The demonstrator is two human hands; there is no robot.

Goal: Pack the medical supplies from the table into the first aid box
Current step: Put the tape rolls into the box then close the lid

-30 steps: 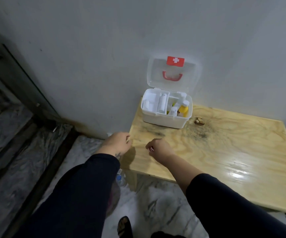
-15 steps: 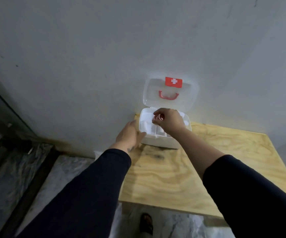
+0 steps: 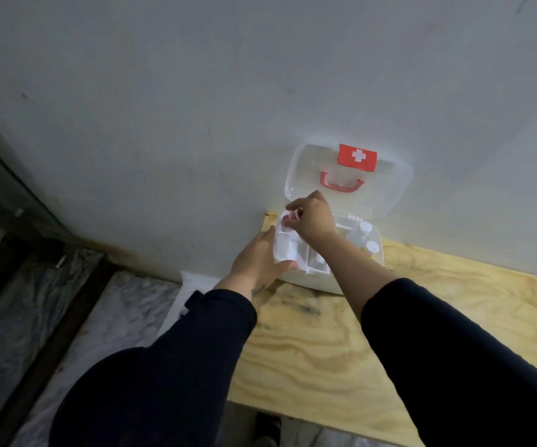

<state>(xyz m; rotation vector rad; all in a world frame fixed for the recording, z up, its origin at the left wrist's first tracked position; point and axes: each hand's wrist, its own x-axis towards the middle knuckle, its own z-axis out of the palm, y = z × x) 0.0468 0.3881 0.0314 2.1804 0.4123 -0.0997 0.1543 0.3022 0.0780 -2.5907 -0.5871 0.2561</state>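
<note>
The white first aid box [image 3: 309, 280] stands open at the table's far left corner, its clear lid [image 3: 386, 191] with a red cross label and red handle leaning on the wall. My left hand [image 3: 257, 261] grips the box's left front corner. My right hand [image 3: 312, 217] hovers over the box's back left compartment, fingers pinched on a small pink-and-white item [image 3: 293, 216]. White-capped bottles [image 3: 365, 235] and a yellow one stand in the right compartment.
The pale wooden table [image 3: 389, 333] stands against a grey wall. Left of it lie a marble floor [image 3: 122, 311] and dark steps. A foot [image 3: 268, 427] shows under the table's near edge.
Both hands rose from the table's near left edge to the box. The right hand, carrying the small item, has shifted from the box's middle toward its back left compartment. The left hand took hold of the box.
</note>
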